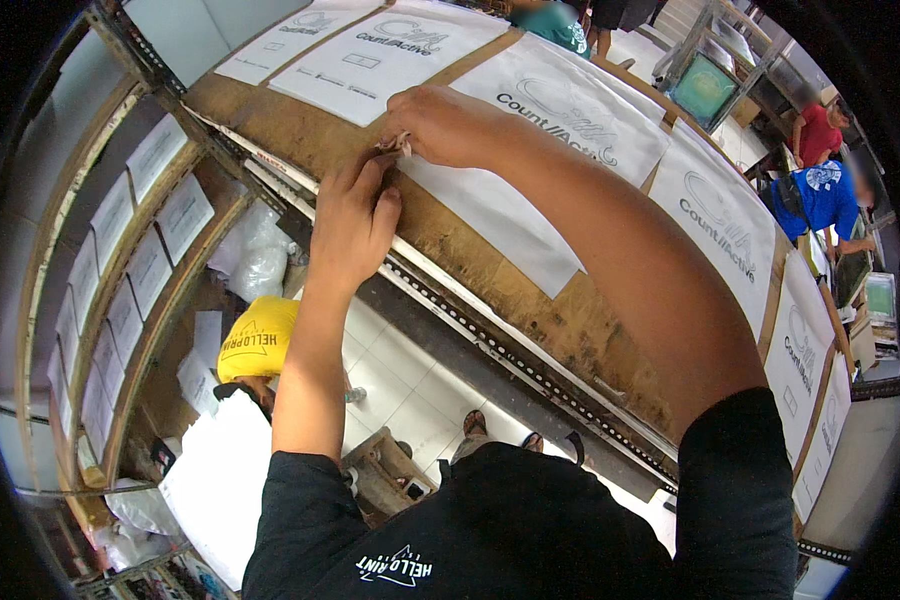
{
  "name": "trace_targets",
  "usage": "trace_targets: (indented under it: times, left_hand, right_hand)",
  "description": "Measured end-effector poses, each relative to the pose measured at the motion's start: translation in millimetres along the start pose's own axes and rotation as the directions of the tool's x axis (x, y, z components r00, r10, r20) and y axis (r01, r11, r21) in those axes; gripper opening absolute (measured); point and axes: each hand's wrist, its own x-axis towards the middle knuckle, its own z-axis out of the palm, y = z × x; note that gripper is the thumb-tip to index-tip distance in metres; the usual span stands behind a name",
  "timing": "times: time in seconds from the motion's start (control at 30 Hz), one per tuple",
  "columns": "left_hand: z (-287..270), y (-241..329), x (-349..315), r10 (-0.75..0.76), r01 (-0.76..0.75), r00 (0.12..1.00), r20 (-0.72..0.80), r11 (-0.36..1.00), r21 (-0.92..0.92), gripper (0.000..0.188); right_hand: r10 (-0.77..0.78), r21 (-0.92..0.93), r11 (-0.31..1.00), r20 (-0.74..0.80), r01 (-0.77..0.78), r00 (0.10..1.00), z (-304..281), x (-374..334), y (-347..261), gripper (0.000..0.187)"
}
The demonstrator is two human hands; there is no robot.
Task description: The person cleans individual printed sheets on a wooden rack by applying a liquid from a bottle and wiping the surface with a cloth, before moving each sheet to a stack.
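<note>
My left hand (358, 212) and my right hand (440, 125) meet over the near edge of a long brown board. Both have closed fingers, pinching at a small crumpled whitish bit (402, 144) between them; what it is I cannot make out. Right beside them lies a white printed sheet (500, 215), partly covered by my right forearm. Its near left corner reaches close to my fingertips, and whether they hold it is hidden. Another white printed sheet (355, 65) lies flat just beyond my hands.
More printed sheets (725, 215) line the brown board (450, 225). At left, curved-looking racks (135, 230) hold smaller sheets. Below is a person in a yellow shirt (260, 335), near a wooden stool (385, 470). People in blue (825, 195) and red (820, 135) stand at far right.
</note>
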Motion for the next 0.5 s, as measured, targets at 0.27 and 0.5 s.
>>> trace_targets:
  times: [0.27, 0.5]
  left_hand:
    - [1.5, -4.0, -1.1, -0.039, 0.037, 0.999, 0.033, 0.997, 0.073, 0.036]
    - [2.3, 1.0, -0.3, 0.004, -0.003, 1.000, -0.016, 0.998, 0.065, 0.035]
  right_hand:
    - [0.055, 0.159, 0.984, 0.182, -0.085, 0.982, -35.6, -47.0, -5.2, 0.025]
    - [0.159, 0.161, 0.962, 0.324, -0.220, 0.932, -88.8, -145.2, -56.3, 0.026]
